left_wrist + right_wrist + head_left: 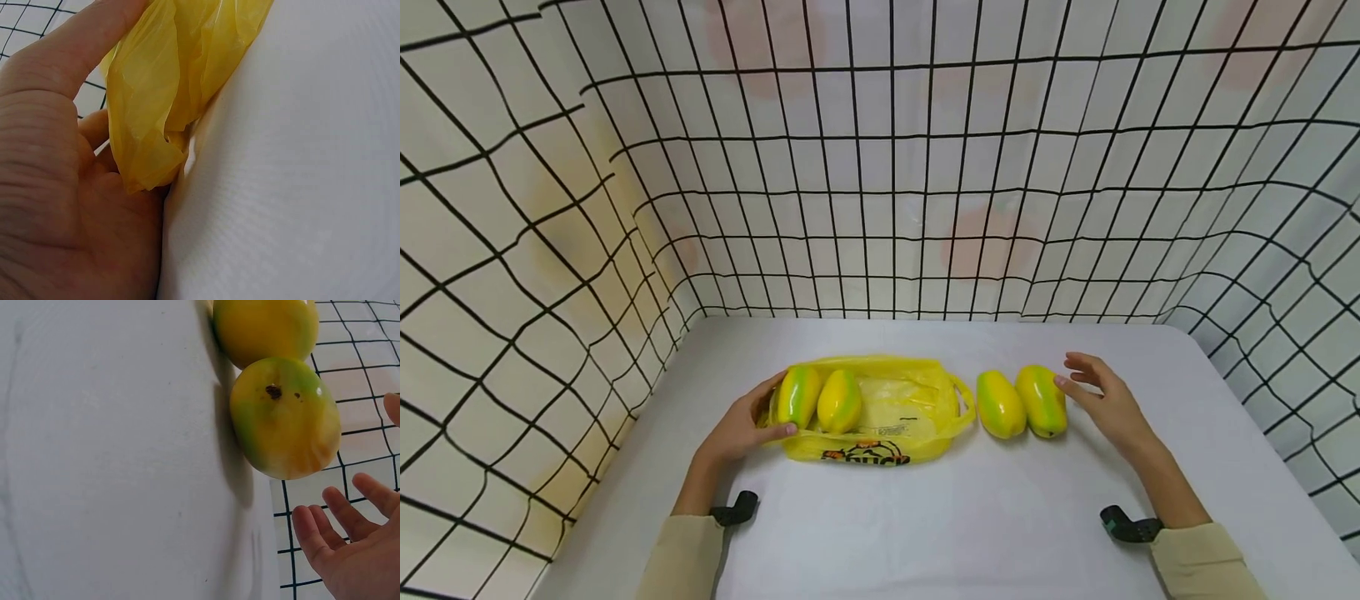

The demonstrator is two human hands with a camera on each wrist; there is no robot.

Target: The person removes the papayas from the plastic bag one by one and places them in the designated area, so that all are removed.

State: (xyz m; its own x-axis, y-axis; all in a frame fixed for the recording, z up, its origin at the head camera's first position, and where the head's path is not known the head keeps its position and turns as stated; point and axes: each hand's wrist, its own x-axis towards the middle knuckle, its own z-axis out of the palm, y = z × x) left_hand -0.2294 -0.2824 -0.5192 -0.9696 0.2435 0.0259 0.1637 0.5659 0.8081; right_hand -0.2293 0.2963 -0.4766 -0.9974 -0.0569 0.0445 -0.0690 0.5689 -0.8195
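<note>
A yellow plastic bag [880,396] with dark print lies on its side on the white table, its mouth spread. Two yellow-green papayas sit at its left end, the left papaya [799,396] beside the second papaya [840,402]. My left hand [741,425] grips that end, thumb at the front rim and fingers behind; in the left wrist view the bag's crumpled film [150,106] lies between them. Right of the bag's handle loop rest a third papaya [1000,406] and a fourth papaya [1041,402], side by side. My right hand [1108,408], fingers spread, is just right of the outer papaya [284,419], holding nothing.
The white table [925,525] is bounded at the back and sides by white walls with a black grid [892,192]. A black strap device [737,508] is on the left wrist and another black device [1127,527] on the right.
</note>
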